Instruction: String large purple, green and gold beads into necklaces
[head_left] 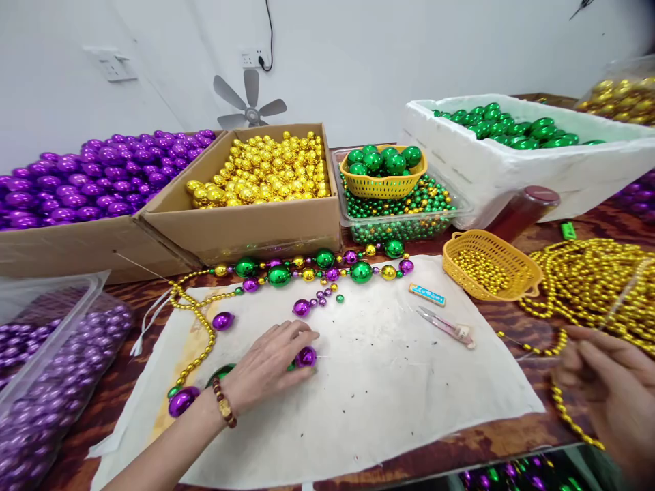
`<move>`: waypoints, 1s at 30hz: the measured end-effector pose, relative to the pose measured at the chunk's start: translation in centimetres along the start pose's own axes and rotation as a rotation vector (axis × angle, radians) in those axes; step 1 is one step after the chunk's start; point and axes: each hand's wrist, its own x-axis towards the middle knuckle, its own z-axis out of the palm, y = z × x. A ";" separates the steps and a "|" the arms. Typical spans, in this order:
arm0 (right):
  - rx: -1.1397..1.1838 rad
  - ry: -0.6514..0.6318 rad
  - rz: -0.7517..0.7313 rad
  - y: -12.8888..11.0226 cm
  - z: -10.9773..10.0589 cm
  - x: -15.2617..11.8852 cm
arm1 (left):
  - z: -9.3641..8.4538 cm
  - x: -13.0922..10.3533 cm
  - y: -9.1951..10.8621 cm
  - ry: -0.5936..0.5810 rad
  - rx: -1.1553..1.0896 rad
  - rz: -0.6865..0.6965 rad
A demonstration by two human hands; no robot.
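My left hand (279, 358) rests on the white cloth, its thumb and fingers closed around a large purple bead (306, 356). Part of a strand with green beads is hidden under that hand and wrist. At the right edge, my right hand (608, 392) pinches a string of small gold beads (565, 409), which hangs below the fingers. A thin thread runs across the cloth between the two hands. A finished-looking strand of green, purple and gold beads (279, 275) lies along the back of the cloth. Loose small purple beads (321, 296) sit near a larger purple bead (301, 307).
Boxes of purple beads (92, 177) and gold beads (271, 170) line the back. A yellow basket (529, 276) holds small gold beads, beside coiled gold strands (598, 279). A utility knife (447, 327) and a blue packet (428, 294) lie on the cloth (389, 389). A foam box (486, 170) stands behind.
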 end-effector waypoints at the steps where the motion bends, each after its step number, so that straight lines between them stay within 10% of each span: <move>1: -0.047 -0.049 -0.007 0.5 0.7 -0.7 | -0.2 0.9 0.1 0.050 0.026 -0.034; 10: -0.192 -0.325 0.047 3.9 6.0 -6.3 | 1.6 11.9 0.2 0.249 0.230 -0.241; 22: -0.209 -0.510 0.160 6.7 9.0 -11.2 | 1.9 12.4 0.2 0.346 0.049 -0.303; 30: -0.339 -0.647 0.046 7.0 10.7 -13.0 | -0.1 8.0 5.0 0.363 -1.788 -0.437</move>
